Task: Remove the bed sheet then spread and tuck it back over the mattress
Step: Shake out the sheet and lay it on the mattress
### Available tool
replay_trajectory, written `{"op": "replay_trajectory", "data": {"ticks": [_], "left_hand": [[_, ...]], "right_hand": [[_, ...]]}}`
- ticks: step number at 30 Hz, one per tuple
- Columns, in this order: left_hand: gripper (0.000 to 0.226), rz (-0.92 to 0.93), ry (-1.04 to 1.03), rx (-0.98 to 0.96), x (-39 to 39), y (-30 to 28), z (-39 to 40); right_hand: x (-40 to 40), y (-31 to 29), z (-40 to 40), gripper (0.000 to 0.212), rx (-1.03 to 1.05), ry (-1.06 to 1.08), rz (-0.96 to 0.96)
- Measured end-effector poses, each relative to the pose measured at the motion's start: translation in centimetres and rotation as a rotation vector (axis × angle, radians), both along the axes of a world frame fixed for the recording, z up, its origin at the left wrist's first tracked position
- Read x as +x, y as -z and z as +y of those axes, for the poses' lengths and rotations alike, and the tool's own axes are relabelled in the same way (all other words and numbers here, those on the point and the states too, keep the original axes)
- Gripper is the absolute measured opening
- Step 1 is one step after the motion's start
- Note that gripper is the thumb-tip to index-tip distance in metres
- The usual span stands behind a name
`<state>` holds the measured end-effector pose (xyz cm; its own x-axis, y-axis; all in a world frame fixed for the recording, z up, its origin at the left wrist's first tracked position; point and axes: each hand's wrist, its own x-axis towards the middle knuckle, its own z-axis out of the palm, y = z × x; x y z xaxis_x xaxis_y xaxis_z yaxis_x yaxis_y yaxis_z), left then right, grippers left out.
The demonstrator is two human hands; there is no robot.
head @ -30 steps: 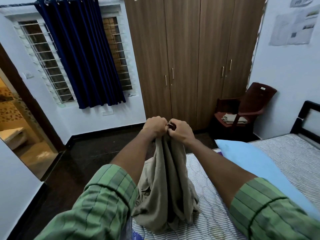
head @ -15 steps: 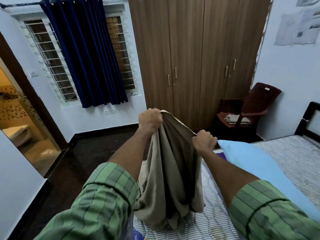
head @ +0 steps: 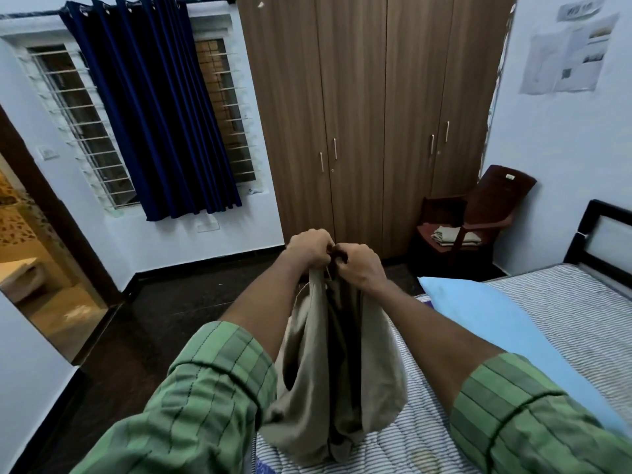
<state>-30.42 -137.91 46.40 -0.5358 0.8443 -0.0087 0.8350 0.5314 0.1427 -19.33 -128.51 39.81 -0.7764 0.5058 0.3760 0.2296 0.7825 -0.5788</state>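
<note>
The beige bed sheet (head: 328, 388) hangs bunched in long folds from both my fists, its lower end resting on the bare striped mattress (head: 581, 323). My left hand (head: 309, 246) grips the sheet's top edge. Right beside it, touching, my right hand (head: 359, 266) grips the same gathered edge. Both arms reach forward over the mattress's near corner. A light blue pillow (head: 496, 323) lies on the mattress to the right of the sheet.
A brown wardrobe (head: 369, 114) stands ahead. A dark red chair (head: 478, 217) with folded cloth on its seat is in the right corner. A black headboard (head: 602, 234) rises at far right. Dark floor (head: 164, 319) and an open doorway (head: 41, 268) lie left.
Half a second ago my hands were apart, stretching the sheet's top edge open. They have come back together and the sheet hangs bunched again.
</note>
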Motion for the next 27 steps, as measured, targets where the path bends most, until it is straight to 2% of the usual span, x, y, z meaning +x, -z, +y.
{"op": "replay_trajectory", "data": {"ticks": [5, 7, 11, 16, 20, 24, 27], "left_hand": [[0.011, 0.075, -0.017, -0.009, -0.6, -0.5, -0.7], [0.012, 0.09, -0.025, 0.032, -0.2, -0.5, -1.0], [0.026, 0.168, -0.05, 0.22, -0.1, -0.7, -1.8], [0.022, 0.217, -0.224, 0.385, -1.8, -2.0, -3.3], [0.015, 0.261, -0.377, 0.377, -3.5, -3.1, -5.0], [0.018, 0.231, -0.491, 0.336, -4.6, -2.1, -5.5], [0.027, 0.079, -0.339, 0.248, -5.2, -0.6, -5.1]], "right_hand": [[-0.1, -0.5, -1.0, 0.01, 0.073, 0.045, 0.087], [-0.4, -0.8, -1.2, 0.009, 0.094, 0.086, 0.052], [-0.4, -0.5, -0.3, 0.023, 0.076, 0.237, -0.131], [0.9, 1.8, 1.9, 0.014, -0.012, 0.431, -0.257], [3.1, 3.1, 3.9, 0.015, -0.064, 0.57, -0.213], [4.1, 2.3, 4.5, 0.017, -0.191, 0.545, -0.087], [4.1, 1.4, 4.3, 0.012, -0.253, 0.423, -0.045]]}}
